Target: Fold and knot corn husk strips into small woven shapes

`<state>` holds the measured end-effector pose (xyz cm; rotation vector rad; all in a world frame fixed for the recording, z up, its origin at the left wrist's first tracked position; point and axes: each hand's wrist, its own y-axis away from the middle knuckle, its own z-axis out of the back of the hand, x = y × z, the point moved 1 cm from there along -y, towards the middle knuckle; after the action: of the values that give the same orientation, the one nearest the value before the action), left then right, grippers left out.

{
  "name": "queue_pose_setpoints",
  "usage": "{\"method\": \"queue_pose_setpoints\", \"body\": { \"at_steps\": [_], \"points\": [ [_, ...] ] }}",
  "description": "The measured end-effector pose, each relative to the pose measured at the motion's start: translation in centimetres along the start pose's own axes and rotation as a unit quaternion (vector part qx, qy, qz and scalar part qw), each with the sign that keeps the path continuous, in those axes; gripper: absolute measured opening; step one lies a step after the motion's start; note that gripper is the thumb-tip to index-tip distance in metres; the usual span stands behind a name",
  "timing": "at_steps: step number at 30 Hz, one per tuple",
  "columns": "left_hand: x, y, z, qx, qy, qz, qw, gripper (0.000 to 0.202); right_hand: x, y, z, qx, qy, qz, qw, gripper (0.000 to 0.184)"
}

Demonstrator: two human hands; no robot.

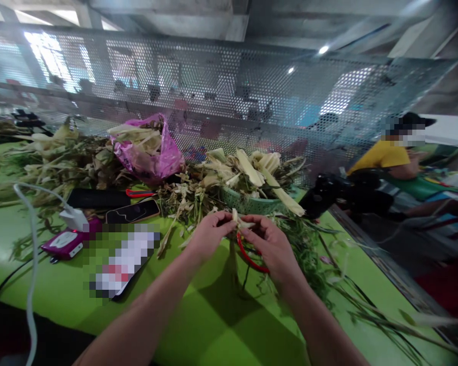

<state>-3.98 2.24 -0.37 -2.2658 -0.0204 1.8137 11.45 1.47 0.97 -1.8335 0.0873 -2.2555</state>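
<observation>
Both hands meet over the front of the green table, pinching a small pale strip that looks like corn husk [235, 217]. My left hand [213, 234] holds its left side between thumb and fingertips. My right hand [270, 243] grips the right side, fingers curled. Directly below, a red ring [248, 256] shows partly behind my right hand; whether it is touched I cannot tell. Just beyond the hands stands a green basket [244, 203] heaped with dry corn husks [250, 168]. Loose dried plant bits [187, 201] lie left of it.
A pink plastic bag [168, 157] of husks stands at the back before a perforated metal screen [213, 91]. Phones [133, 211], a purple device [63, 244] and a white cable [33, 264] lie left. Green stems [309, 259] spread right. A person in yellow [383, 155] sits beyond.
</observation>
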Motion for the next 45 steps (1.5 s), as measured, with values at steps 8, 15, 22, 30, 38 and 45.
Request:
{"method": "queue_pose_setpoints", "body": {
  "at_steps": [8, 15, 22, 30, 38, 45],
  "points": [
    [0.3, 0.3, -0.3, 0.015, -0.205, -0.085, 0.975, 0.005, 0.0, -0.1, 0.7, -0.058, 0.104, 0.092, 0.989, 0.024],
    [0.0, 0.6, -0.5, -0.006, -0.311, -0.110, 0.944, 0.005, 0.6, 0.2, 0.8, -0.080, 0.197, 0.172, 0.962, 0.014],
    [0.0, 0.9, -0.7, 0.029, -0.385, -0.136, 0.912, 0.011, 0.3, -0.2, 1.1, -0.038, 0.177, 0.136, 0.974, 0.013],
    [0.1, 0.7, -0.7, 0.054, -0.396, -0.118, 0.909, 0.009, 0.7, -0.3, 1.6, 0.027, 0.161, 0.112, 0.980, 0.007],
    [-0.1, 0.7, -0.5, 0.034, -0.403, -0.117, 0.907, 0.007, 0.7, -0.4, 2.2, -0.018, 0.236, 0.162, 0.958, 0.011],
    [0.0, 0.7, -0.6, 0.043, -0.395, -0.112, 0.911, 0.007, 1.0, -0.4, 2.0, 0.025, 0.195, 0.195, 0.961, 0.007]
  ]
}}
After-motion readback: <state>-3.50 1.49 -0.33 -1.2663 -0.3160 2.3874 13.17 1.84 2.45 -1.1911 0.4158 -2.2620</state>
